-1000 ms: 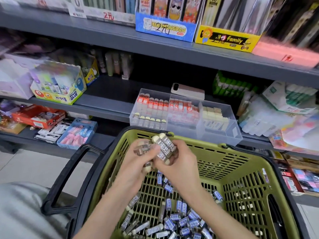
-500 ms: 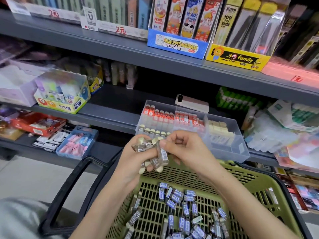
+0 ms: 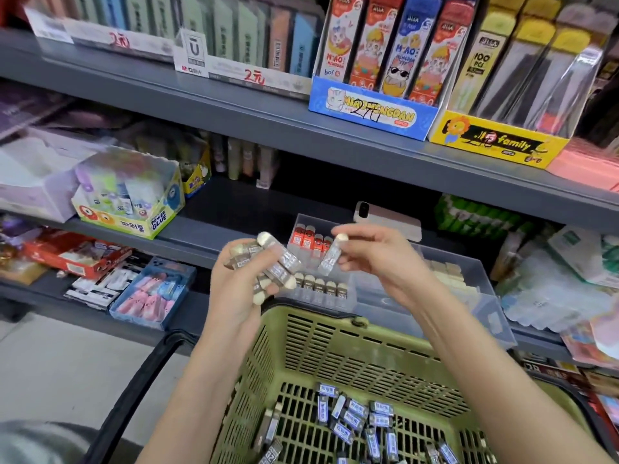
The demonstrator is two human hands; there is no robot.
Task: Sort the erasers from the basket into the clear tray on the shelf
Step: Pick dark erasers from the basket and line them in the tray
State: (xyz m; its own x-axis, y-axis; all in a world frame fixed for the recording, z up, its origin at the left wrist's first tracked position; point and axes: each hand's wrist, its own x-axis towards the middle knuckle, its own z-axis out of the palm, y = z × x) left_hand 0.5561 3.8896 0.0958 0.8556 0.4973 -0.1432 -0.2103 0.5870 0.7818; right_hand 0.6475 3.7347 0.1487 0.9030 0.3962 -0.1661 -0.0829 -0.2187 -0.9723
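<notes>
Just above the clear tray's (image 3: 469, 296) front-left compartment, the right hand (image 3: 378, 259) pinches one eraser (image 3: 330, 259); beside it the left hand (image 3: 234, 296) grips a bundle of erasers (image 3: 268, 266). A short row (image 3: 320, 286) stands in that compartment, while many loose erasers (image 3: 355, 420) lie in the basket (image 3: 335, 346) below the tray: most sorting remains, I judge.

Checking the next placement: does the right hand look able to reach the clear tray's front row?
Probably yes. The right hand pinches one eraser above the open-topped clear tray, close to its front row of grey erasers; the left hand with its bundle sits to the left, not covering that row.
</notes>
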